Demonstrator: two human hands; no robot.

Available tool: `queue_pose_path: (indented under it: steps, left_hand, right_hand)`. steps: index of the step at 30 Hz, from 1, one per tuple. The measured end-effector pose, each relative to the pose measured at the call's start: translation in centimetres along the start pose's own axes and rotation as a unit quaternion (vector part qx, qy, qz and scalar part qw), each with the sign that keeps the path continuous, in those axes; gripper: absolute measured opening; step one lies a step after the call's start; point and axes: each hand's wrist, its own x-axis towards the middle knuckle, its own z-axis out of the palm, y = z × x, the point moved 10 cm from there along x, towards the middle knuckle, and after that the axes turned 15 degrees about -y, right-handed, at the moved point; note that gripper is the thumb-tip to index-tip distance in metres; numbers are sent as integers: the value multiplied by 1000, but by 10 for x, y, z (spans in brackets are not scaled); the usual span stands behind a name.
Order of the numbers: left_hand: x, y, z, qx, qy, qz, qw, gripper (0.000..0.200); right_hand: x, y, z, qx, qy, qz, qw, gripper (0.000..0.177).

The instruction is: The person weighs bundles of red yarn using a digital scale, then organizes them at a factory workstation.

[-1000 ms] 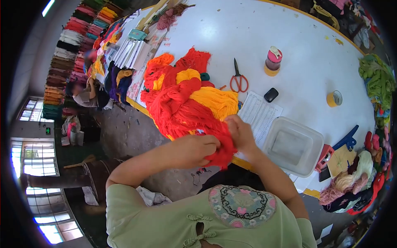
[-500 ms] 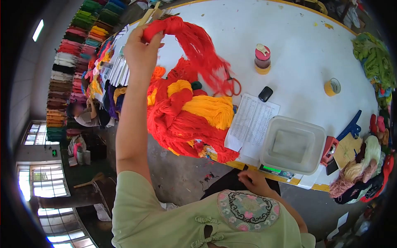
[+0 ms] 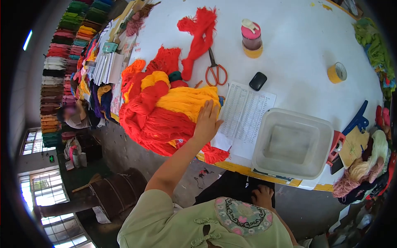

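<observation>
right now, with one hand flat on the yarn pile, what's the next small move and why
Probably curl the left hand around one red bundle at the near edge of the yarn pile and draw it free. The hand lies open on the pile gripping nothing, a red skein lies apart beside the scissors, and the right hand rests in the lap.

My wearer's clothes
I see a pale green short-sleeved top [image 3: 165,223], knot buttons [image 3: 205,239], a round floral patch [image 3: 244,217], dark trousers [image 3: 229,186].
</observation>
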Motion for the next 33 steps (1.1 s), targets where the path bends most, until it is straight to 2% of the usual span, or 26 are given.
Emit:
queue_pose_path:
  steps: [2, 5, 8, 9, 12, 13, 14, 18, 20, 21, 23, 24, 25, 26, 27, 28, 29, 32, 33]
  left_hand:
    - [-17, 12, 11, 73, -3, 14, 997, 68]
    - [-19, 6, 25, 72, 36, 20, 997, 65]
    - [-22, 5, 26, 73, 79, 40, 993, 60]
    - [-24, 4, 28, 88, 84, 41, 992, 60]
    - [-30, 6, 31, 119, 108, 52, 986, 60]
    - [-32, 7, 30, 119, 120, 54, 984, 60]
    - [-35, 7, 31, 118, 134, 56, 982, 60]
    - [-63, 4, 21, -14, 223, 130, 966, 58]
    - [-85, 3, 0, -103, 267, 194, 939, 60]
    - [-111, 8, -25, -78, 314, 217, 921, 59]
    - [-159, 14, -85, 127, 410, 151, 891, 47]
    - [-182, 7, -123, 168, 478, 116, 854, 47]
    - [-192, -20, -159, 180, 498, 82, 844, 42]
    - [-208, -41, -192, 206, 583, 14, 786, 43]
    - [-214, -63, -216, 227, 598, -61, 766, 48]
    - [-193, -121, -231, 144, 506, -142, 839, 47]
    - [-175, -171, -229, 57, 396, -218, 890, 45]
    - [-201, -170, -225, 22, 407, -178, 896, 39]
    - [-226, -162, -231, 24, 499, -114, 859, 37]
  right_hand:
    - [10, 8, 13, -8, -2, 3, 1000, 37]
    - [32, 28, 42, -5, -44, 18, 999, 48]
    - [49, 48, 64, -48, -17, 45, 998, 53]
    - [50, 50, 60, -63, 36, 43, 996, 54]
    - [57, 75, 78, -85, 55, 31, 994, 51]
    - [58, 81, 84, -139, 104, 30, 984, 42]
    - [57, 89, 95, -149, 127, 2, 981, 40]
    - [38, 98, 108, -173, 207, -68, 960, 37]
    - [20, 94, 107, -146, 210, -40, 966, 37]
    - [11, 97, 114, -142, 204, -14, 968, 43]
    - [-6, 89, 119, -136, 236, -22, 962, 38]
    - [-13, 84, 119, -130, 256, -25, 958, 36]
    - [-18, 79, 118, -130, 269, -33, 954, 36]
    - [-24, 73, 116, -128, 282, -39, 950, 36]
    - [-31, 68, 116, -126, 292, -44, 947, 36]
    - [-35, 66, 118, -125, 299, -51, 945, 36]
    - [-36, 65, 120, -124, 304, -56, 943, 36]
    - [-40, 61, 124, -129, 305, -57, 942, 36]
    - [-43, 55, 124, -134, 305, -55, 941, 37]
